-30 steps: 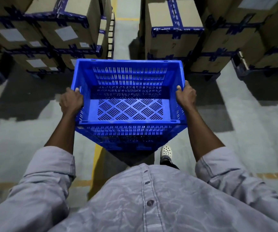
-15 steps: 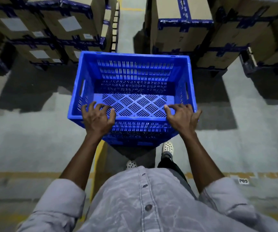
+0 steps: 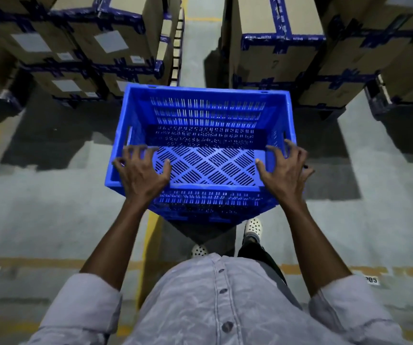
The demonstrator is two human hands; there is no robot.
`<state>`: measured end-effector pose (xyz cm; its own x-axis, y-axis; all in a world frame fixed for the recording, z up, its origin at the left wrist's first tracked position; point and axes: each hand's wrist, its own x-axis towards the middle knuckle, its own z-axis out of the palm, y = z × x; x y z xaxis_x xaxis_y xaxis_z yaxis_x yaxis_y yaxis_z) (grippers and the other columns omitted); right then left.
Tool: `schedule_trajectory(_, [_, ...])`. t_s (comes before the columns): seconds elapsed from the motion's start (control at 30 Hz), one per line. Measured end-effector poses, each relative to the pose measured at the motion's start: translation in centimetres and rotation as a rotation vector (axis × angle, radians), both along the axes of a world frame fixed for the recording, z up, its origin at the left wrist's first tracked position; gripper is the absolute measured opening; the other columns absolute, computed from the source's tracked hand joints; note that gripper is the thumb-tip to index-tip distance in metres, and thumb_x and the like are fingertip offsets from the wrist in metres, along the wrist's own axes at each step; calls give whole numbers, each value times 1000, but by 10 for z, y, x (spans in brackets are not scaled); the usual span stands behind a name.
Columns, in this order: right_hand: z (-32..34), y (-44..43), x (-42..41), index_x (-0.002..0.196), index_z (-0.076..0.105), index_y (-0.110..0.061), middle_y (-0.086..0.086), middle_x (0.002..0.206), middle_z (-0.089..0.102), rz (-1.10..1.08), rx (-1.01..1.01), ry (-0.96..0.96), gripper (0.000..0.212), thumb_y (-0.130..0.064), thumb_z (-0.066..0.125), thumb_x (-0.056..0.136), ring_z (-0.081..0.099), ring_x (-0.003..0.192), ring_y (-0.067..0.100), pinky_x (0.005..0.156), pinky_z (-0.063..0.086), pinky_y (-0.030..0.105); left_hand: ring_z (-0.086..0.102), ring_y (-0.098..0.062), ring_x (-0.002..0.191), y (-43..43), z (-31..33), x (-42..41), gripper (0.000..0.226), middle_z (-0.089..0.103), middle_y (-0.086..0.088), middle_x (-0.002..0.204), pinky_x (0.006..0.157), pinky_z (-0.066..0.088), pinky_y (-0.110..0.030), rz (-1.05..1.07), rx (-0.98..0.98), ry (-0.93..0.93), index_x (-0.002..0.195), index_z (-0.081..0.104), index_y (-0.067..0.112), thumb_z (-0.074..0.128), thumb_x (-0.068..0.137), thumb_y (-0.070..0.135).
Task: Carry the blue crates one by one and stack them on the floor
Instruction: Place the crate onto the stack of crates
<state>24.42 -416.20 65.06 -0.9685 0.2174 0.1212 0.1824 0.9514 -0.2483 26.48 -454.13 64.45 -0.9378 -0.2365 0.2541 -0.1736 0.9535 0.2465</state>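
Note:
A blue slatted plastic crate [image 3: 205, 110] sits empty right in front of me, level, on top of another blue crate [image 3: 200, 212] whose near wall shows beneath it. My left hand [image 3: 142, 174] hovers over the top crate's near left corner with its fingers spread wide. My right hand [image 3: 284, 170] is over the near right corner, fingers also splayed. Neither hand is closed on the rim, and I cannot tell whether the palms still touch it.
Stacks of cardboard boxes bound with blue tape stand on pallets at the far left [image 3: 76, 46] and far right [image 3: 287, 46], with a narrow aisle [image 3: 198, 46] between them. A yellow floor line [image 3: 150, 232] runs under the crates. My white shoes [image 3: 253, 226] stand just behind the stack.
My hands let go of the crate's side rims, moved to its near rim, and now spread open. The crate has gone down and away from my body onto the stack.

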Motion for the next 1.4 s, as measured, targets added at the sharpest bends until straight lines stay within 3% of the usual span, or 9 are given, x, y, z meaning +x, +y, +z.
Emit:
schedule_trajectory(0.07, [6,8,-30,145,57,-38,4,164,37,-69,-7,33,60,-68,61,93,34,150,33,107,39,68,47,-41,145,-17,19,-28,61,58,-11,155,113,33,-57,122,-9,41,144,68,26,62,96,64])
schedule_trajectory(0.23, [6,18,-90,166,28,-31,18,152,47,-158,-206,-80,74,-55,58,103,58,129,48,99,53,60,52,-49,141,-50,30,-87,84,51,-27,154,113,41,-68,248,66,-163,165,43,17,47,102,72])
schedule_trajectory(0.33, [-4,21,-100,170,18,-30,24,142,60,-221,-234,-89,66,-50,41,112,65,120,51,97,51,57,64,-57,128,-51,18,-93,71,57,-33,148,103,50,-67,222,150,-239,173,27,15,41,117,57])
schedule_trajectory(0.47, [-15,21,-104,166,24,-27,23,125,69,-251,-208,-37,53,-37,32,115,68,110,47,85,50,52,69,-61,116,-58,11,-102,38,66,-36,132,96,54,-68,239,152,-236,146,43,5,50,117,29])
schedule_trajectory(0.67, [-22,22,-100,165,21,-23,25,122,69,-219,-108,-30,66,-25,47,104,60,111,45,79,46,49,70,-59,107,-56,0,-97,28,68,-34,125,89,52,-67,250,155,-191,132,47,4,46,118,27])
schedule_trajectory(0.87, [-20,24,-116,169,21,-19,28,121,69,-221,-66,-45,71,-23,48,103,60,115,47,87,51,52,71,-58,103,-55,-4,-105,30,69,-34,121,85,52,-64,266,116,-167,131,47,3,39,120,30])
schedule_trajectory(1.13, [-23,24,-102,172,20,-22,28,128,67,-237,-86,-25,67,-26,42,109,60,119,46,91,51,53,72,-58,108,-55,3,-98,30,71,-35,122,91,55,-66,298,144,-200,134,49,4,46,117,29])
schedule_trajectory(1.27, [-20,18,-97,171,25,-19,30,121,69,-230,-112,16,67,-23,43,106,65,112,49,86,52,51,72,-57,114,-58,7,-99,28,72,-33,126,94,55,-63,295,133,-224,134,50,8,47,117,30])
schedule_trajectory(1.4, [-15,24,-101,168,28,-20,27,120,71,-249,-142,25,60,-33,42,110,66,111,47,86,52,49,70,-58,118,-53,11,-97,30,69,-34,132,96,54,-65,266,168,-245,136,48,6,45,119,30])
